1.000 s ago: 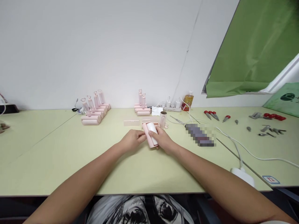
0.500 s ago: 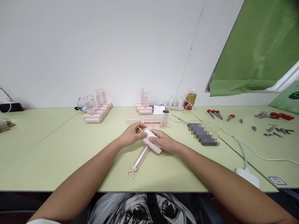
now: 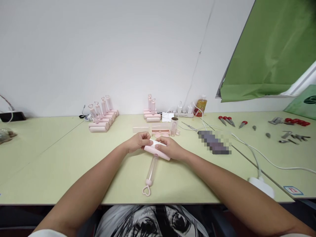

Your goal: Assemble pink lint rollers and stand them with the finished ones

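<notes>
Pale green worktop (image 3: pixel 61 164) meets a white wall (image 3: pixel 123 49). Between front and back edges, our left hand (image 3: pixel 138 142) and right hand (image 3: pixel 170 148) grasp a pink roller (image 3: pixel 158 153), apparently steadying both ends, far side hidden. Its handle (image 3: pixel 152 169) stops short of the front edge; other rollers (image 3: pixel 98 127) sit well back, leaving turning room.

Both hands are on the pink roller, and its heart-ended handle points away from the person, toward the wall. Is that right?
Not quite: the heart-ended handle points toward the near edge of the table, not toward the wall, as the head view shows. The left hand and right hand are both on the pink roller, as you say.
</notes>
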A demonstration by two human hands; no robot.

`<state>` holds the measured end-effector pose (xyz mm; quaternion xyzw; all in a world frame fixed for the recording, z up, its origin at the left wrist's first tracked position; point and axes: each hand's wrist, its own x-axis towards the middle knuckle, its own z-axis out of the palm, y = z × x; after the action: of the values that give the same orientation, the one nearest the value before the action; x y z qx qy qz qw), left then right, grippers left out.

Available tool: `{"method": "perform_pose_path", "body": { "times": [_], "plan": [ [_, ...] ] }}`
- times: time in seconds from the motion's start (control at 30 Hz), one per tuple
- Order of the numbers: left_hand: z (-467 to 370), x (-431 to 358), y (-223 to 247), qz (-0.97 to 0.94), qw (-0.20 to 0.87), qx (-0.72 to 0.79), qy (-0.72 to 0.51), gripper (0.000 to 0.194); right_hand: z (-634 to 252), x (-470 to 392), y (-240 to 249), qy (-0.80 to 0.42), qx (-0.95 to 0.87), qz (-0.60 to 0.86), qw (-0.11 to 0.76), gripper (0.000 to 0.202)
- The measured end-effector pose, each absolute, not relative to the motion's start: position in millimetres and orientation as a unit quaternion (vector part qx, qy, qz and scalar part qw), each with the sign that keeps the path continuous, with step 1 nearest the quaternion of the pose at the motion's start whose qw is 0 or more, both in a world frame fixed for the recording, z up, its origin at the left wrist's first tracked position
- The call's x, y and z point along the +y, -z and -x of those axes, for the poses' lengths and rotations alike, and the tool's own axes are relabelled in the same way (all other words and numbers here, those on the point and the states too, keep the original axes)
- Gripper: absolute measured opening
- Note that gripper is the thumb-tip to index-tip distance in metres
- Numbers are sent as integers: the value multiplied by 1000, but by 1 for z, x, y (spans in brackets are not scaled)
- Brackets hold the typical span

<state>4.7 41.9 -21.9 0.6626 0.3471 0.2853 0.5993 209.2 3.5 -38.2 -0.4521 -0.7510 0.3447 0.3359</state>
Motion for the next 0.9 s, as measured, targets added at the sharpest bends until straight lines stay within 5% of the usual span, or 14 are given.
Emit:
{"method": "perform_pose_path", "body": {
  "times": [0.9],
  "plan": [
    [-5,43,36,-667,561,396,-291,31,-198,7,48,-271,-680,564,382,31]
  ]
}}
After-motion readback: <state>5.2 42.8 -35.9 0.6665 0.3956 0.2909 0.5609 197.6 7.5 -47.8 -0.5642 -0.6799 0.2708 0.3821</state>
